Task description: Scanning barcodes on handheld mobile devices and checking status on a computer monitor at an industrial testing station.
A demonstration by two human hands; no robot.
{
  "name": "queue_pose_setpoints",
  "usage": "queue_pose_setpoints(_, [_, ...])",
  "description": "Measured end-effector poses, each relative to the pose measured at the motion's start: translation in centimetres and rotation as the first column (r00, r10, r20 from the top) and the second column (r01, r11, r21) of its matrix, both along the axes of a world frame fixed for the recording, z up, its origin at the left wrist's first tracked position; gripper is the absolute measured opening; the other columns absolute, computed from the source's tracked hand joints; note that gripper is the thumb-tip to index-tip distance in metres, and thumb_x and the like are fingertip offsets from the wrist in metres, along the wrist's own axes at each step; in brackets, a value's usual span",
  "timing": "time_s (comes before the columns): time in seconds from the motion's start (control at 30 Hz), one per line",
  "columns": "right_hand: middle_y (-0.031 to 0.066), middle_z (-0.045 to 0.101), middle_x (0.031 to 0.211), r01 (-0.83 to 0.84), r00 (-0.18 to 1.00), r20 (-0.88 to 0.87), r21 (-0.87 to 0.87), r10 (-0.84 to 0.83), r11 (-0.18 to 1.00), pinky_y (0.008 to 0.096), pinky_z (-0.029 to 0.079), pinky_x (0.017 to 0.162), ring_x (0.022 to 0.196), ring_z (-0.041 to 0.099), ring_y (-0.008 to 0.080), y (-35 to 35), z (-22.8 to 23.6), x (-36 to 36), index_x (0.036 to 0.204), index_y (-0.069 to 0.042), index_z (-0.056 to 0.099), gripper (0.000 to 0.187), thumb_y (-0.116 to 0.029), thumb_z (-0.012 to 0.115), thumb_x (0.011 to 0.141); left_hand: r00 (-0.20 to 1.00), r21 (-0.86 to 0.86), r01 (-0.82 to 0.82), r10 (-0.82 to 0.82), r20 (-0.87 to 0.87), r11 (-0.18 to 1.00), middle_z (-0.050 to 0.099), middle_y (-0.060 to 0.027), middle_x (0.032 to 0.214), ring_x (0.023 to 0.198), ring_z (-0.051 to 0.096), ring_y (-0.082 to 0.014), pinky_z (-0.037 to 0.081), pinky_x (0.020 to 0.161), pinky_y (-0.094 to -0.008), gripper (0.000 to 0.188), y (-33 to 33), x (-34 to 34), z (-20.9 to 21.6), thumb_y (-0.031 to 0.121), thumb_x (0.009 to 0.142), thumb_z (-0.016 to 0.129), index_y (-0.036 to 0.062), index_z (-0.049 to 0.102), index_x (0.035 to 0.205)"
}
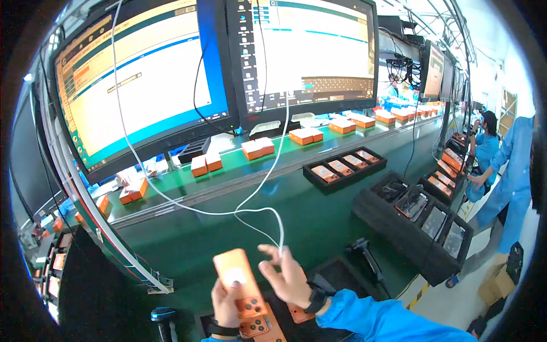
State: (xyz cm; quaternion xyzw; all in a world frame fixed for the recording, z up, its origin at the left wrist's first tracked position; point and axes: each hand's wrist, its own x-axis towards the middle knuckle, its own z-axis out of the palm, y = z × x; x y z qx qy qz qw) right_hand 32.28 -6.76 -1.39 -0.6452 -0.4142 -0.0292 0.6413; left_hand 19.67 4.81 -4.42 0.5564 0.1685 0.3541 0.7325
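Note:
My left hand [227,305] grips an orange phone [232,268], its back and camera lenses facing up and a bright glare on the middle. Beside it is my right hand [289,280], thumb and fingers spread apart. A white cable [275,214] runs down to the fingers of that hand; I cannot tell whether it is caught between them. Under the held phone lies a second orange phone [270,329], partly hidden by it. Part of another orange phone [299,313] shows below my right wrist.
Two monitors [302,51] stand ahead. Along the conveyor [228,188] sit several orange-and-white boxes [259,149]. A black tray [345,166] holds orange phones; a larger black foam tray [419,222] is to its right. Handheld scanners [367,259] flank my hands. People in blue work at the right.

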Motion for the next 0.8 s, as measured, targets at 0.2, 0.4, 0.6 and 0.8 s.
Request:
queue_pose_setpoints(0.2, [0.0157, 0.056, 0.091, 0.189, 0.962, 0.252, -0.321, -0.108, 0.928, 0.0391, 0.045, 0.076, 0.085, 0.057, 0.0319, -3.4, -4.8, 6.5, 0.108, 0.001, 0.052, 0.048, -0.038, 0.068, 0.084, 0.962, -0.523, 0.006, 0.138, 0.236, 0.853, 0.057, -0.0031, 0.094, 0.082, 0.062, -0.0159, 0.053, 0.071, -0.0305, 0.030, 4.2, -3.1, -5.4, 0.022, 0.092, 0.051, 0.0062, 0.051, 0.118])
queue_pose_setpoints(0.4, [0.0113, 0.055, 0.078, 0.119, 0.986, 0.163, -0.548, -0.034, 0.828, 0.0335, 0.047, 0.071, 0.082, 0.063, 0.0205, -3.9, -6.8, 7.5, 0.090, -0.003, 0.038, 0.032, -0.019, 0.066, 0.088, 0.948, -0.416, -0.176, 0.267, 0.172, 0.892, 0.060, -0.0003, 0.100, 0.096, 0.057, -0.0123, 0.045, 0.084, -0.0283, 0.030, 3.5, -1.5, -4.2, 0.022, 0.091, 0.056, 0.0049, 0.056, 0.116])
queue_pose_setpoints(0.6, [0.0066, 0.048, 0.074, 0.033, 0.999, 0.034, -0.412, -0.021, 0.910, 0.0297, 0.042, 0.065, 0.069, 0.048, 0.0129, -2.1, -7.8, 7.2, 0.089, -0.007, 0.034, 0.026, -0.016, 0.058, 0.093, 0.942, -0.479, -0.091, 0.232, 0.244, 0.873, 0.062, -0.0027, 0.100, 0.089, 0.060, -0.0127, 0.047, 0.080, -0.0275, 0.029, 5.0, -2.0, -4.4, 0.021, 0.092, 0.055, 0.0039, 0.056, 0.115])
queue_pose_setpoints(0.8, [-0.0013, 0.030, 0.083, 0.063, 0.998, 0.021, -0.170, -0.061, 0.983, 0.0235, 0.035, 0.076, 0.080, 0.034, 0.0092, -3.3, -5.7, 8.4, 0.088, -0.010, 0.034, 0.018, -0.014, 0.048, 0.099, 0.941, -0.450, -0.170, 0.279, 0.189, 0.877, 0.061, -0.0031, 0.100, 0.091, 0.060, -0.0133, 0.047, 0.081, -0.0283, 0.030, 4.4, -2.6, -4.5, 0.022, 0.091, 0.057, 0.0027, 0.056, 0.114])
